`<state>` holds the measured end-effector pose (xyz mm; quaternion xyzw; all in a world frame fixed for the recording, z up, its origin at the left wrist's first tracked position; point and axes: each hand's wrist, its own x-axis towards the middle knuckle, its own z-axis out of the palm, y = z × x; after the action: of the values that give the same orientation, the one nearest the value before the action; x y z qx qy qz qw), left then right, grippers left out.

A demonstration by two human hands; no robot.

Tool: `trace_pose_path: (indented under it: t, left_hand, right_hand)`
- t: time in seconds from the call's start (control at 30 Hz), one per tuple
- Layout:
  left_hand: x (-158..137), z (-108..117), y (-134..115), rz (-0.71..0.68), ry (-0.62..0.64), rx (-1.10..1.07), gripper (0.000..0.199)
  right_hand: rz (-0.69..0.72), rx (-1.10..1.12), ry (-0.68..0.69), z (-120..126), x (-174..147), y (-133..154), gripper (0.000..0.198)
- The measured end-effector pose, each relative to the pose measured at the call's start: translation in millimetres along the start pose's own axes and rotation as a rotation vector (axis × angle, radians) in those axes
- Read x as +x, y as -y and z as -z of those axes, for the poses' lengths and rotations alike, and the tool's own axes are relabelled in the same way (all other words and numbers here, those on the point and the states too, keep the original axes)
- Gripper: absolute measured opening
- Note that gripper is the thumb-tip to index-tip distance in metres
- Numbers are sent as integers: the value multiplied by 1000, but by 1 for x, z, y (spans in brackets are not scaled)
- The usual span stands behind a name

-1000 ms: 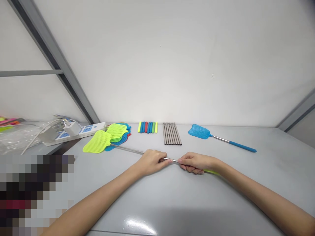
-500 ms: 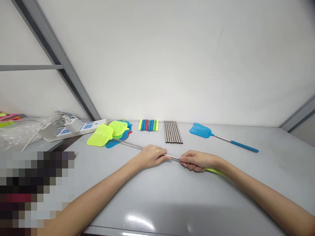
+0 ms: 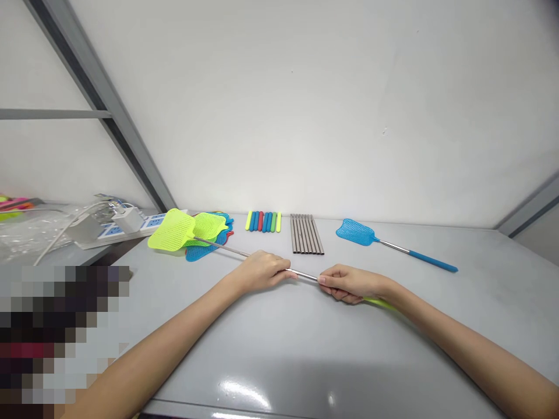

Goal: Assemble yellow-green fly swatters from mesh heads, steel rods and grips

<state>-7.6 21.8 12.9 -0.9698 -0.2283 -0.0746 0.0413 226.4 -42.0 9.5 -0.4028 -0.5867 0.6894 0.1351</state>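
Yellow swatter (image 3: 172,230): head at left, overlapping stacked heads (image 3: 211,227) in view; rod (image 3: 222,248) slants over desk (image 3: 271,343). Left hand (image 3: 263,270): fingers curled round rod. Right hand (image 3: 348,284): fingers pinching rod, yellow grip (image 3: 379,302) showing beyond. Blue swatter (image 3: 395,247) lies further right.

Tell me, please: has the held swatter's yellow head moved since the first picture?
Yes: upward in the view, against the power strip; the yellow head now hides part of it.

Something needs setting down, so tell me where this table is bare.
The table is bare between the left forearm and right forearm, and right of the blue swatter. Crowded: back left, with the held swatter's head, other heads and power strip.
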Motion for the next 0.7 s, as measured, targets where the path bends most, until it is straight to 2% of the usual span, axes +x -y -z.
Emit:
trace_pose_path:
  t: [0.7]
  left_hand:
    - [-4, 0, 16, 2, -12, 26, 44]
  right_hand:
    - [-3, -4, -36, 0, -2, 1, 36]
